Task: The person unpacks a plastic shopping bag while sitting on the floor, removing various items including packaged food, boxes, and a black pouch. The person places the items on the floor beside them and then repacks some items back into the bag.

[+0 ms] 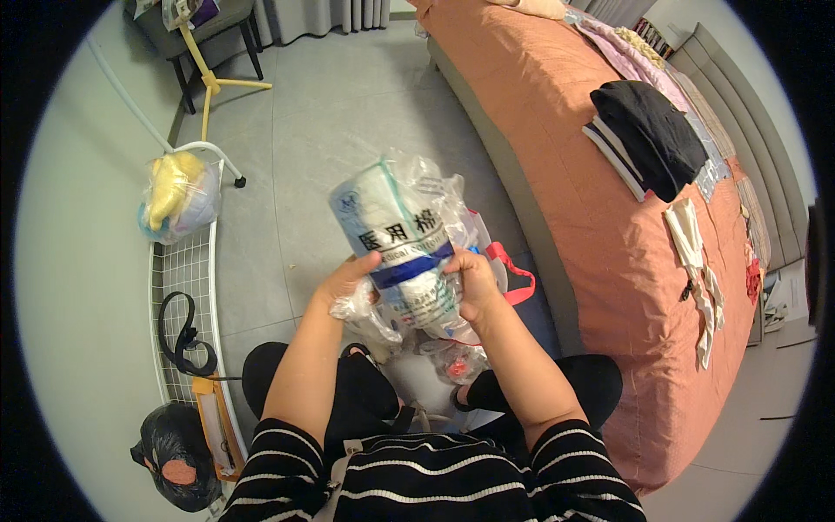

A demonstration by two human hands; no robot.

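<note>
I hold up a white roll of cotton in a clear plastic wrapper (402, 235), with green and blue print, tilted toward the upper left. My left hand (346, 283) grips its lower left side and crinkled loose plastic. My right hand (474, 283) grips the lower right side. Below the roll sits a bag with red handles (513, 274) and more clear plastic packets (452, 357) between my knees.
An orange-covered bed (600, 217) fills the right, with folded dark clothes (648, 135) and pale garments (696, 261). At left stand a white wire rack (187, 278), a plastic bag with yellow contents (178, 196), a black strap (184, 335) and a black bag (178, 457). A chair (204, 35) is behind.
</note>
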